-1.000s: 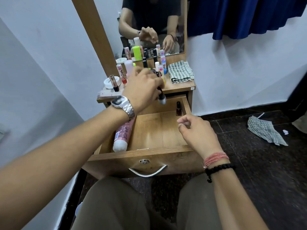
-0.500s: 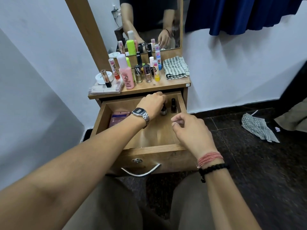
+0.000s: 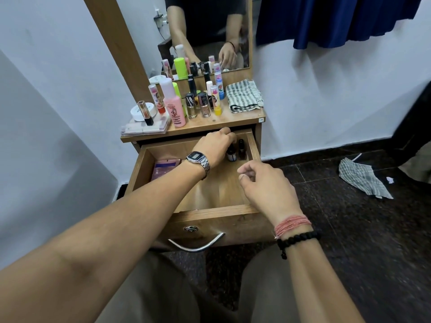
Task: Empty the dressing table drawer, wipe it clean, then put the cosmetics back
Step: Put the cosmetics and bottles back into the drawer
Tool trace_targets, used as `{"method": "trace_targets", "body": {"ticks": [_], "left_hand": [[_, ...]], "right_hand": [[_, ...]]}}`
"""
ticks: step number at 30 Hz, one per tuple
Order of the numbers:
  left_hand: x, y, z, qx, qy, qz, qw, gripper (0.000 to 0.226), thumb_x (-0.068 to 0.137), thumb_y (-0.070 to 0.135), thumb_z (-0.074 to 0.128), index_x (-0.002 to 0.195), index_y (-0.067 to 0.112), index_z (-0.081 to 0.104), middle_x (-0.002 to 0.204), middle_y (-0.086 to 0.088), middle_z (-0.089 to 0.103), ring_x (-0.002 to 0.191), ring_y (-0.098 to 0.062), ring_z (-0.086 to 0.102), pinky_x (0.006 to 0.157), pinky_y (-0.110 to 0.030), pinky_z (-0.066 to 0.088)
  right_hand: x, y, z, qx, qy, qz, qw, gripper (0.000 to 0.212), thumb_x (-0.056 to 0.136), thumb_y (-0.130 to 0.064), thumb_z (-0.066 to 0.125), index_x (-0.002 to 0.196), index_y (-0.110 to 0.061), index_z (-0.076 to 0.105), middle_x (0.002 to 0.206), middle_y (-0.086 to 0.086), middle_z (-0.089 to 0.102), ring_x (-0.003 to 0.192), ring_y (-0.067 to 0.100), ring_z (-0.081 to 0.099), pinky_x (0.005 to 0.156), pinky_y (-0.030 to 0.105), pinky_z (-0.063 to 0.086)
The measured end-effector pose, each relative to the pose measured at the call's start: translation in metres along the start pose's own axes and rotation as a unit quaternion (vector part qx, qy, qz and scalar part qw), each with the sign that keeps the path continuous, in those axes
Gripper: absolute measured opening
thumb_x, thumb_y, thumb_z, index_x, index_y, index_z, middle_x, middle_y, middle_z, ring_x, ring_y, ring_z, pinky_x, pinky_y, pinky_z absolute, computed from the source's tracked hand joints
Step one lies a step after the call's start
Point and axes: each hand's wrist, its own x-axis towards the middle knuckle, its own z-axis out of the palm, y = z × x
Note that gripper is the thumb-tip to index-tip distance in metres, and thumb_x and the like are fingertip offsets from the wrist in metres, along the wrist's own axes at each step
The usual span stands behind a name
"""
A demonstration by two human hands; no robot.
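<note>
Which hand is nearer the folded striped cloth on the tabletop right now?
Left. The left hand is at the drawer's back right corner, just below the folded striped cloth. The right hand hovers over the drawer's front, farther away.

L hand (image 3: 215, 145) on bottle (image 3: 231, 155) in drawer (image 3: 217, 212)

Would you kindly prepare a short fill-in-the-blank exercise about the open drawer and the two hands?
1. The left hand grips a small dark bottle in the drawer's back ____ corner.
2. The wristwatch is on the ____ wrist.
3. The pink box lies ____ the drawer.
4. The folded checked cloth lies on the tabletop's ____ end.

Missing words: right; left; inside; right
</note>
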Motion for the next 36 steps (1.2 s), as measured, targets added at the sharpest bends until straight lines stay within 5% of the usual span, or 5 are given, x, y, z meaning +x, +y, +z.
{"method": "trace_targets", "body": {"ticks": [6,11,19,25,36], "left_hand": [[-0.009,-0.001,-0.015,0.031,0.031,0.035,0.998,0.03,0.093,0.01,0.044,0.121,0.018,0.052,0.113,-0.005,0.053,0.089,-0.031,0.062,0.068,-0.045,0.053],[-0.012,-0.004,-0.054,0.006,0.154,0.073,0.985,0.023,0.095,0.013,0.043,0.109,0.013,0.061,0.104,-0.004,0.062,0.08,-0.022,0.063,0.066,-0.034,0.055],[0.014,-0.046,-0.132,0.05,0.27,-0.035,0.961,0.023,0.09,0.014,0.051,0.107,0.018,0.066,0.108,-0.003,0.064,0.105,-0.024,0.053,0.08,-0.03,0.042],[0.042,-0.057,-0.157,0.083,0.205,-0.033,0.975,0.027,0.087,0.012,0.052,0.107,0.021,0.067,0.109,-0.005,0.065,0.102,-0.029,0.058,0.071,-0.035,0.043],[0.087,-0.047,-0.125,0.106,0.006,-0.088,0.99,0.025,0.087,0.017,0.062,0.109,0.027,0.069,0.119,-0.011,0.06,0.101,-0.035,0.061,0.08,-0.041,0.053]], "right_hand": [[0.0,0.0,0.0,0.002,-0.003,0.002,1.0,0.017,0.091,-0.036,0.05,0.105,-0.037,0.06,0.105,-0.016,0.066,0.099,0.016,0.061,0.084,0.034,0.049],[0.0,-0.001,0.0,0.011,-0.003,0.003,1.0,0.015,0.091,-0.033,0.052,0.102,-0.037,0.061,0.101,-0.016,0.066,0.095,0.015,0.062,0.078,0.03,0.047],[-0.002,-0.001,-0.003,0.012,-0.009,0.001,1.0,0.015,0.092,-0.032,0.052,0.102,-0.037,0.061,0.097,-0.019,0.064,0.091,0.011,0.061,0.073,0.027,0.042],[-0.003,-0.002,-0.001,0.002,-0.006,-0.003,1.0,0.017,0.092,-0.032,0.051,0.105,-0.036,0.061,0.102,-0.017,0.066,0.097,0.012,0.062,0.08,0.03,0.048],[-0.001,0.001,-0.001,0.013,-0.006,-0.009,1.0,0.016,0.093,-0.033,0.052,0.105,-0.039,0.06,0.101,-0.02,0.065,0.092,0.01,0.062,0.072,0.028,0.043]]}}
